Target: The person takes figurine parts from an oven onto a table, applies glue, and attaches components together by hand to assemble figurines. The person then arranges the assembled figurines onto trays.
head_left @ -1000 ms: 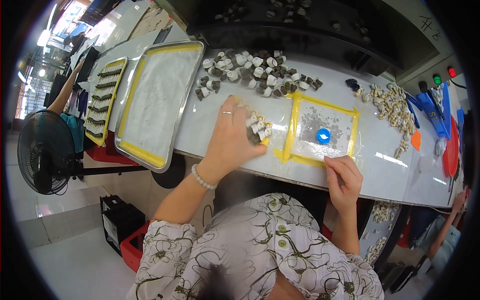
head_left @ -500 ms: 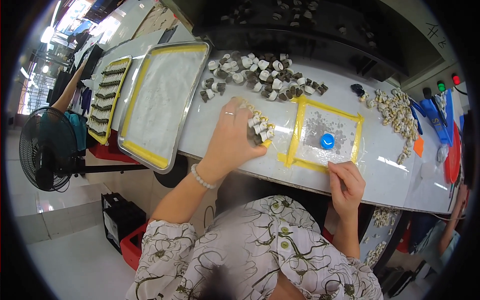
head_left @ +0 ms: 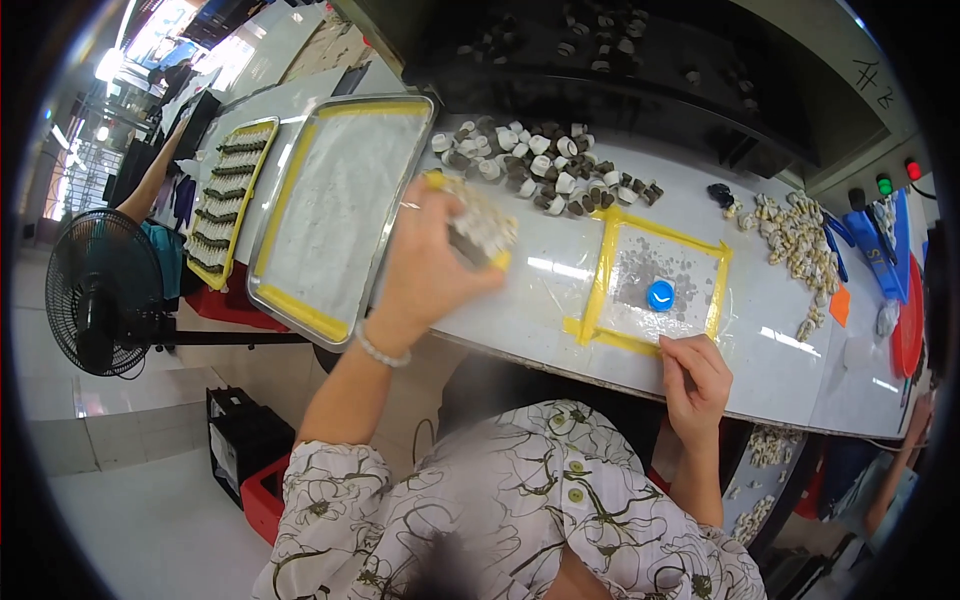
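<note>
My left hand (head_left: 420,265) is closed round a short strip of small white-and-dark pieces (head_left: 482,222) with yellow ends. Motion smears the strip, so its details are hard to read. It is off the table, between the large tray and the loose pieces. My right hand (head_left: 696,382) rests at the table's near edge, below a square framed in yellow tape (head_left: 603,262). Its thumb and fingers are pinched together; whatever they hold, if anything, is too small to make out. Inside the square, a small blue round cap or pot (head_left: 660,295) stands among grey smudges.
A metal tray (head_left: 345,190) edged with yellow tape lies at left, beside a yellow tray (head_left: 208,270) of rows. White-and-dark pieces (head_left: 540,165) heap at the back; pale pieces (head_left: 795,235) lie right. A fan (head_left: 95,290) stands left, a blue holder (head_left: 872,250) right.
My left hand has lifted and swung leftward with the strip, toward the metal tray. The right hand keeps its pinch at nearly the same spot. The whole view has shifted slightly.
</note>
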